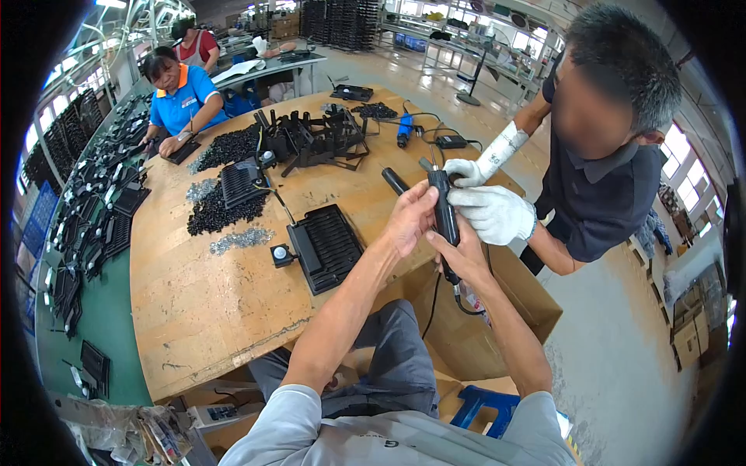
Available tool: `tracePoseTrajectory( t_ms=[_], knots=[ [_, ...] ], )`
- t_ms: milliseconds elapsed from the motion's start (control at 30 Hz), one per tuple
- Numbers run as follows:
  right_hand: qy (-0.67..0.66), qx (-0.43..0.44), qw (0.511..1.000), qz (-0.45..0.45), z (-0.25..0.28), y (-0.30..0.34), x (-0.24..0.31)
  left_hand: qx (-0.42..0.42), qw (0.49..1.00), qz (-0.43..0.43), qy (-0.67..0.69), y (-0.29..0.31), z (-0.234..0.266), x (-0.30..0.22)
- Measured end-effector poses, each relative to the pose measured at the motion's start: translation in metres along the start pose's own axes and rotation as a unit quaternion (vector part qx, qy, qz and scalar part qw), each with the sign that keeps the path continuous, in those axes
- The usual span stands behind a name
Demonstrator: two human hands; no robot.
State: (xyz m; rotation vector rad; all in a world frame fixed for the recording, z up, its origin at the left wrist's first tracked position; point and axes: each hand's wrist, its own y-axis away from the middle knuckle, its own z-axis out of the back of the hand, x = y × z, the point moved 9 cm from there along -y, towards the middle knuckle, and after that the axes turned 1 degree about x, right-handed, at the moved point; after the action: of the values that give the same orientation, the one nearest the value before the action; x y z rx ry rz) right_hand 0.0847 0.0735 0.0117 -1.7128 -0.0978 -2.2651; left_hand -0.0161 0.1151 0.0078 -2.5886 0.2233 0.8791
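Note:
Over the table's right edge, my left hand (pixel 409 217) is closed round the upper part of a black electric screwdriver (pixel 446 215). My right hand (pixel 466 253) grips the same tool lower down, near where its cable leaves. The bit points up and away from me. A co-worker's white-gloved hands (pixel 491 211) meet the tool's upper end from the right; their fingertips are partly hidden. On the table left of my forearms lies a black finned lamp housing (pixel 329 247), a small sensor head (pixel 280 255) beside it.
Piles of black screws (pixel 221 211), silver hardware (pixel 242 240) and black brackets (pixel 318 140) cover the table's far part. A blue electric screwdriver (pixel 405 129) lies near the far right edge. A cardboard box (pixel 505 299) stands below. Another person works at the far left by a conveyor (pixel 105 303).

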Motion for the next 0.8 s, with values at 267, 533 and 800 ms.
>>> tracePoseTrajectory(
  t_ms=[267, 533, 800],
  knots=[
    [0.016, 0.026, 0.999, 0.024, 0.0, -0.002, 0.01, -0.037, 0.994, -0.102, -0.012, 0.005, 0.014, -0.032],
    [0.007, 0.027, 0.999, 0.019, -0.005, -0.036, 0.017, -0.175, 0.973, -0.07, -0.134, 0.009, 0.032, -0.055],
    [-0.191, 0.095, 0.974, -0.08, -0.034, -0.095, 0.024, -0.167, 0.958, -0.123, -0.199, 0.055, 0.07, -0.07]
  ],
)
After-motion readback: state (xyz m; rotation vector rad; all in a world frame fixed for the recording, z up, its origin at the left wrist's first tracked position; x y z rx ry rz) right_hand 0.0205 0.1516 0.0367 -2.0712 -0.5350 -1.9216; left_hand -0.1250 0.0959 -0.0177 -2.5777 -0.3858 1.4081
